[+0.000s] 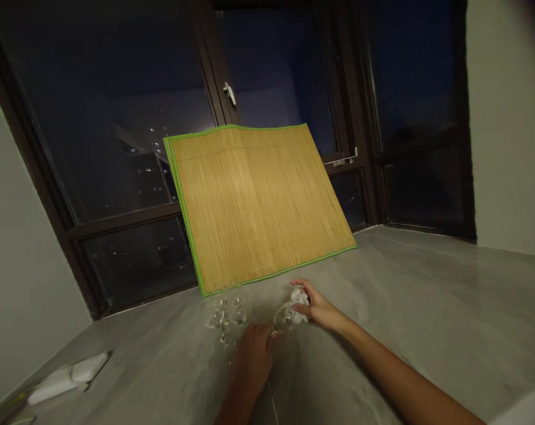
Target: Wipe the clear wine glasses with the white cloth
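My left hand (255, 355) is closed around the stem end of a clear stemmed glass (283, 317), whose bowl points to the right. In my right hand (319, 307) is a crumpled white tissue (299, 305), pressed against the bowl's rim end. The fingers of that hand curl around the tissue, and some of the glass's rim is hidden by it. Just left of my left hand, several more clear stemmed glasses (224, 316) stand close together on the grey surface. Their outlines are faint and partly blurred.
A folded bamboo mat (263, 206) with green edging leans upright against the dark-framed window (212, 65), behind the glasses. On the grey stone-like surface (409, 289) at far left lies a white bundle (68, 378) with a band around it. Pale walls stand at both sides.
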Available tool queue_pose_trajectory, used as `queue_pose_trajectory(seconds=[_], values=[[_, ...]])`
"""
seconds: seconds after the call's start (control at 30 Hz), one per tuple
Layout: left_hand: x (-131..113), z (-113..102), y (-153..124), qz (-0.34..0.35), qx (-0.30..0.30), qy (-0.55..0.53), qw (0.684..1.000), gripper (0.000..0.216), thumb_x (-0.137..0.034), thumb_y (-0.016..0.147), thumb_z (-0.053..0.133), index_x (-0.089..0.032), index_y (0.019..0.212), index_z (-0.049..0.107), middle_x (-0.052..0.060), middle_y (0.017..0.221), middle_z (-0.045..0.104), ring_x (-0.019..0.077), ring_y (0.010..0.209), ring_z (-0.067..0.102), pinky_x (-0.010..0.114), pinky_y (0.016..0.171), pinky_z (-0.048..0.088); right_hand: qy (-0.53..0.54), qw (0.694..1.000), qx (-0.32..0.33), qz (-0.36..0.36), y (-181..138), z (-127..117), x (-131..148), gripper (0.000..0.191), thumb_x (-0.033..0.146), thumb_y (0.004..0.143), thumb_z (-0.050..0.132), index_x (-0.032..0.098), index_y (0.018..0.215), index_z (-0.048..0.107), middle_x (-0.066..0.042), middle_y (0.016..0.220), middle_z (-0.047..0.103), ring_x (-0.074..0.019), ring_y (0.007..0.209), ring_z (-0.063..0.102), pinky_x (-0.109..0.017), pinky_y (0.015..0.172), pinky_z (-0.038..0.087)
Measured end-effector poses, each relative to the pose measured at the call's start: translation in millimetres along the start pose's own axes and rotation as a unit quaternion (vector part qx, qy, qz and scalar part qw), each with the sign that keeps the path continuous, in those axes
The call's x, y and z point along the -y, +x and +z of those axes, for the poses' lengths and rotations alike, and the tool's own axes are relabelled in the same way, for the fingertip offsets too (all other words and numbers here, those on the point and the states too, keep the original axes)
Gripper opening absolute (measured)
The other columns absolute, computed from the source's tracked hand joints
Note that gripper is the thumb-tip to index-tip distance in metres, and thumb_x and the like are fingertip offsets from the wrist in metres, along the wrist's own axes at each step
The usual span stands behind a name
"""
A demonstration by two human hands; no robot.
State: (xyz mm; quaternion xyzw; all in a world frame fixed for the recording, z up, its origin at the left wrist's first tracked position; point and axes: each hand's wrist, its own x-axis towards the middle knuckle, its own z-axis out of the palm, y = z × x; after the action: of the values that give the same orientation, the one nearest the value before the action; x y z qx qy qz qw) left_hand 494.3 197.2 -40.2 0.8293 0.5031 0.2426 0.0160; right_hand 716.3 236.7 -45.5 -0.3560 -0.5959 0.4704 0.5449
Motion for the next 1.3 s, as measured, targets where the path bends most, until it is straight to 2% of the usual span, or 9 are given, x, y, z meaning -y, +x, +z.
queue_pose_trajectory(seconds=[0.2,0.33,0.43,0.57,0.73,0.9,1.0,1.13,1.3], values=[[5,3,1,-0.013,-0.022,-0.048,0.999,0.038,-0.021,0.088,0.043,-0.019,0.115,0.070,0.010,0.101,0.073,0.0245,0.096,0.062,0.036,0.088,0.044,0.041,0.997,0.061,0.018,-7,-5,14,0.057,0.044,0.077,0.068,0.027,0.126,0.046,0.002,0.089,0.057,-0.0110,0.062,0.054,-0.018,0.044,0.038],[9,4,-1,-0.022,0.000,0.001,1.000,0.039,-0.020,0.088,0.042,-0.020,0.115,0.070,0.010,0.101,0.073,0.0245,0.099,0.061,0.035,0.089,0.043,-0.039,0.997,0.071,0.010,-5,-4,1,0.057,0.043,0.078,0.066,0.025,0.129,0.044,-0.001,0.091,0.057,-0.0141,0.068,0.056,-0.025,0.055,0.048],[6,3,-2,-0.020,0.017,0.032,0.999,0.037,-0.021,0.089,0.042,-0.021,0.114,0.070,0.009,0.101,0.072,0.0249,0.098,0.061,0.034,0.086,0.042,-0.153,0.987,0.000,-0.049,-1,-2,-12,0.067,0.028,0.079,0.063,0.023,0.139,0.035,-0.007,0.109,0.055,-0.0200,0.094,0.058,-0.036,0.081,0.050],[0,-2,-2,0.000,0.018,0.047,0.999,0.034,-0.022,0.090,0.041,-0.020,0.105,0.071,0.009,0.095,0.072,0.0254,0.095,0.061,0.034,0.081,0.043,-0.230,0.963,-0.024,-0.139,1,-1,-15,0.077,0.014,0.074,0.059,0.022,0.143,0.027,-0.011,0.132,0.045,-0.0230,0.120,0.047,-0.043,0.105,0.036],[-1,0,0,-0.001,0.011,0.044,0.999,0.038,-0.021,0.090,0.039,-0.018,0.112,0.070,0.010,0.097,0.072,0.0257,0.096,0.062,0.035,0.083,0.044,-0.276,0.937,-0.050,-0.207,1,1,-9,0.062,0.008,0.073,0.055,0.021,0.132,0.044,-0.008,0.111,0.055,-0.0226,0.108,0.052,-0.041,0.101,0.039],[6,4,-1,-0.001,0.001,0.036,0.999,0.039,-0.019,0.089,0.041,-0.020,0.114,0.070,0.010,0.100,0.073,0.0257,0.098,0.062,0.037,0.088,0.044,-0.279,0.942,0.008,-0.186,0,-3,-3,0.044,0.013,0.080,0.053,0.022,0.123,0.055,-0.007,0.106,0.061,-0.0232,0.103,0.055,-0.039,0.095,0.041],[11,5,-2,-0.006,-0.009,0.033,0.999,0.040,-0.016,0.087,0.042,-0.021,0.116,0.069,0.009,0.102,0.073,0.0246,0.100,0.062,0.038,0.092,0.043,-0.242,0.956,0.069,-0.149,-4,-5,2,0.058,0.011,0.076,0.053,0.021,0.133,0.046,-0.004,0.104,0.061,-0.0206,0.097,0.058,-0.036,0.090,0.044],[13,6,-2,-0.006,-0.020,0.016,1.000,0.040,-0.017,0.087,0.043,-0.020,0.117,0.069,0.009,0.105,0.073,0.0254,0.101,0.062,0.041,0.095,0.042,-0.233,0.956,0.111,-0.137,-11,-5,7,0.078,0.007,0.068,0.056,0.022,0.142,0.037,-0.006,0.117,0.059,-0.0220,0.108,0.056,-0.036,0.097,0.042],[11,3,-2,-0.018,-0.037,-0.003,0.999,0.038,-0.022,0.088,0.044,-0.021,0.115,0.070,0.009,0.103,0.074,0.0255,0.099,0.063,0.040,0.093,0.044,-0.186,0.970,0.104,-0.117,-12,-3,12,0.074,0.008,0.068,0.056,0.024,0.139,0.042,-0.003,0.107,0.062,-0.0189,0.098,0.058,-0.032,0.088,0.046]])
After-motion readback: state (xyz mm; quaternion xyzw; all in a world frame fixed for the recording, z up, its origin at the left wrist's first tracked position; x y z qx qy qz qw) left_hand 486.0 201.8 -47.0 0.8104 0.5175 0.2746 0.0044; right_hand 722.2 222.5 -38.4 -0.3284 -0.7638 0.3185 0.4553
